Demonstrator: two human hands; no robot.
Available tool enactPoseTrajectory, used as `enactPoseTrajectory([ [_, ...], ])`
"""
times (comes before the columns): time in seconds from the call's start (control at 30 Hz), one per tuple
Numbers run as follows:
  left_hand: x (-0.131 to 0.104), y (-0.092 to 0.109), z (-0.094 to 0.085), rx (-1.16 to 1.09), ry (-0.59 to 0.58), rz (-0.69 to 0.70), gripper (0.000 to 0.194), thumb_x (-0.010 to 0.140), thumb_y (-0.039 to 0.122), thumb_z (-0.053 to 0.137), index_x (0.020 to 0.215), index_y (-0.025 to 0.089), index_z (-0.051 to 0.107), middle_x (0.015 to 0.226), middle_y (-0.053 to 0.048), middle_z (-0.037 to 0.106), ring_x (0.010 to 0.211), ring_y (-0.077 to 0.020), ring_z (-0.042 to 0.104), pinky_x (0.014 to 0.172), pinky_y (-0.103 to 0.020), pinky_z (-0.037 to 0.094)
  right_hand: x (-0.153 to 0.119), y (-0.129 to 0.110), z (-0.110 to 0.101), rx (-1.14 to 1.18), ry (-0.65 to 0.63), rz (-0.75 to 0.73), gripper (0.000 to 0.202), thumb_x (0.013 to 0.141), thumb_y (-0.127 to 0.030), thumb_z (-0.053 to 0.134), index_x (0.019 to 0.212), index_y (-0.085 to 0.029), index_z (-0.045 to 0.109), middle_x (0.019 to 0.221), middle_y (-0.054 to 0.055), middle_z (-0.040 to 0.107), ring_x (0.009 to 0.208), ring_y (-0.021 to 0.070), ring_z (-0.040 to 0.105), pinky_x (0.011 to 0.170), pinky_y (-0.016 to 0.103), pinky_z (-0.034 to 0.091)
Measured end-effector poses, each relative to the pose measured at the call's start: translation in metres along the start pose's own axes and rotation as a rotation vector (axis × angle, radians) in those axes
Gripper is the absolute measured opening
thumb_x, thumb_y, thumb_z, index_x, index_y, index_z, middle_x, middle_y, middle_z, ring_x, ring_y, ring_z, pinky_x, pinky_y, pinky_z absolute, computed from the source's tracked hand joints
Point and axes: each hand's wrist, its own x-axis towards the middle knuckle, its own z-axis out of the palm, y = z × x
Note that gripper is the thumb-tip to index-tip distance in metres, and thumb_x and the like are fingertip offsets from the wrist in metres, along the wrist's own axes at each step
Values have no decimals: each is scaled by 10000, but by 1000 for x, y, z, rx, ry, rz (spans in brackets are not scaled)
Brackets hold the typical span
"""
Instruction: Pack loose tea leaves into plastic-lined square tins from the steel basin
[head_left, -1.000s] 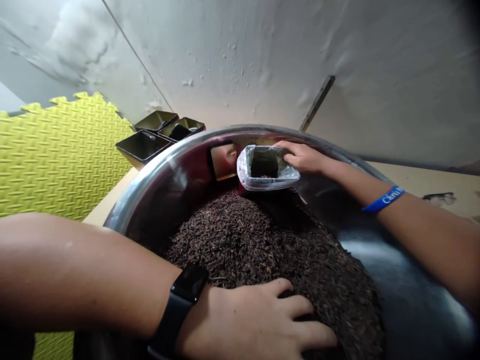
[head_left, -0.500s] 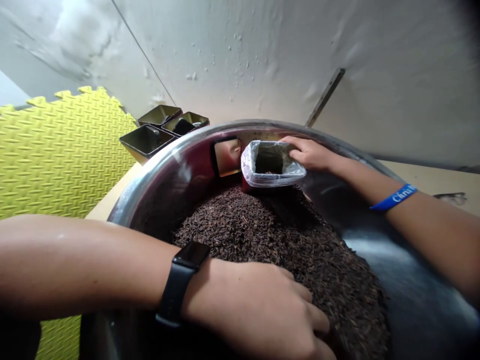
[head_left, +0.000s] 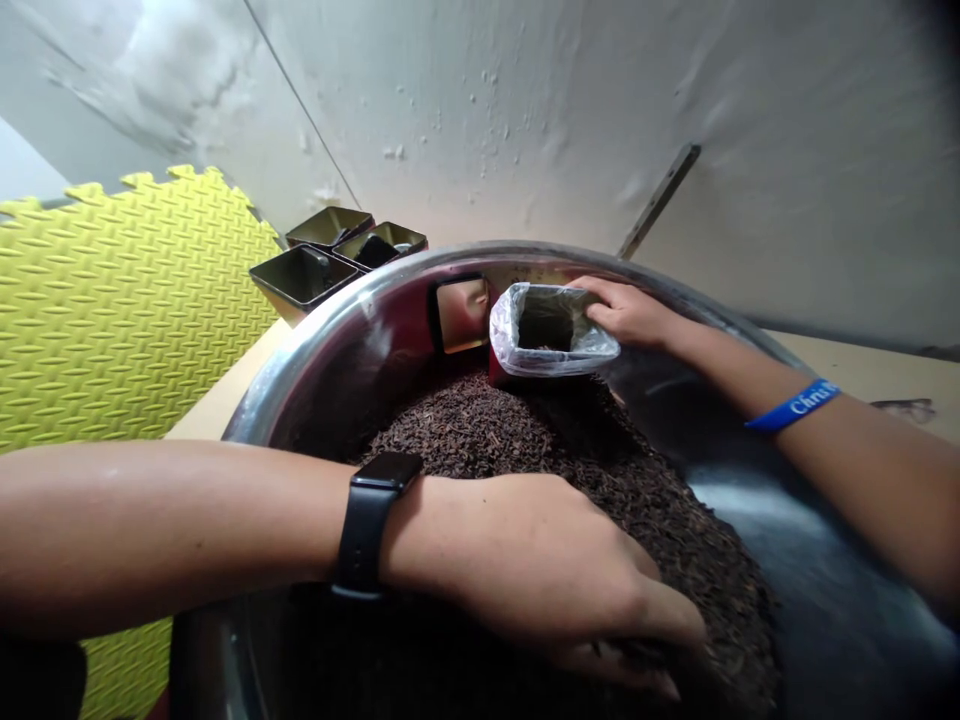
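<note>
A heap of dark loose leaves (head_left: 480, 430) lies in a large metal bowl (head_left: 262, 400). My left hand (head_left: 555, 570), with a black watch on the wrist, is over the near part of the heap, its fingers curled round some dark leaves. At the far side of the bowl my right hand (head_left: 626, 312) grips the right corner of a red tin (head_left: 506, 370) lined with a clear plastic bag (head_left: 559, 362). The tin stands upright, its mouth open, and its inside is mostly dark. Left of it, a shiny reflection shows on the bowl wall.
Three open square tins (head_left: 304, 275) stand outside the bowl at the back left, one with a black object inside. A yellow foam mat (head_left: 127, 310) is at the left. A metal strip (head_left: 660, 200) leans on the wall; glasses (head_left: 904, 409) lie at the right.
My left hand has risen a little and moved right, and its fingers have curled inward round leaves. My right hand still holds the lined tin. The whole view has shifted slightly.
</note>
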Motion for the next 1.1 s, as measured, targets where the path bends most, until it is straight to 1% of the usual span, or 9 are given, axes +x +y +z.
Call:
enactPoseTrajectory([
  [0.27,3,-6,18,38,-65,-7,238,935,416,431,976,227,570,891,1,680,729,-161,617,541,-307,449,-1,-1,1,1,0,-5,439,754,-176,405,1156,-185,579,1175,72,621,1086,276,565,983,457,412],
  [0.33,4,-9,8,97,53,-63,246,954,377,399,1041,217,564,981,-20,666,822,-167,614,651,-298,478,-2,-2,0,-6,4,-7,437,754,-174,403,1154,-178,580,1173,72,623,1090,275,561,980,451,414],
  [0.4,4,-14,-7,200,274,-215,291,962,333,386,1195,208,507,1171,-62,599,1024,-200,572,857,-336,462,-2,-3,-1,-7,0,-14,437,760,-177,404,1164,-166,573,1188,75,617,1102,269,553,988,433,409],
  [0.5,3,-21,-19,342,474,-434,441,927,342,468,1340,204,395,1427,-113,373,1308,-290,345,1061,-475,305,-2,-1,-3,10,-29,-56,430,776,-203,419,1181,-164,558,1200,77,614,1100,266,549,984,412,414],
  [0.57,1,-24,-12,363,417,-460,454,895,377,523,1303,194,445,1436,-127,353,1336,-323,293,1087,-536,239,-2,1,-2,15,-23,-72,433,772,-208,422,1181,-171,560,1172,69,629,1080,273,560,963,427,428],
  [0.7,-2,-24,18,216,156,-345,402,893,471,493,1150,172,574,1194,-123,578,1154,-283,509,1053,-538,296,-1,3,2,-8,12,-28,468,753,-172,404,1189,-195,572,1130,43,646,1073,267,569,954,435,436],
  [0.8,-2,-23,31,130,18,-308,503,877,571,450,1101,149,609,1059,-120,640,1059,-275,568,1036,-525,315,-1,2,2,-13,-8,-6,469,757,-162,397,1190,-203,572,1128,44,646,1077,263,571,965,431,433],
  [0.97,-2,-26,30,95,-51,-265,571,863,624,419,1128,154,608,1052,-124,653,1078,-284,563,1022,-488,327,-7,-18,-11,-112,51,-109,411,797,-167,403,1167,-217,575,1174,56,616,1101,258,552,1012,441,401],
  [1.1,-2,-23,30,125,-32,-255,485,889,547,446,1090,141,620,1042,-125,659,1034,-277,587,1022,-510,332,-19,-66,-22,-120,219,-291,309,848,-196,433,1102,-208,609,1096,88,614,1052,245,548,975,398,414],
])
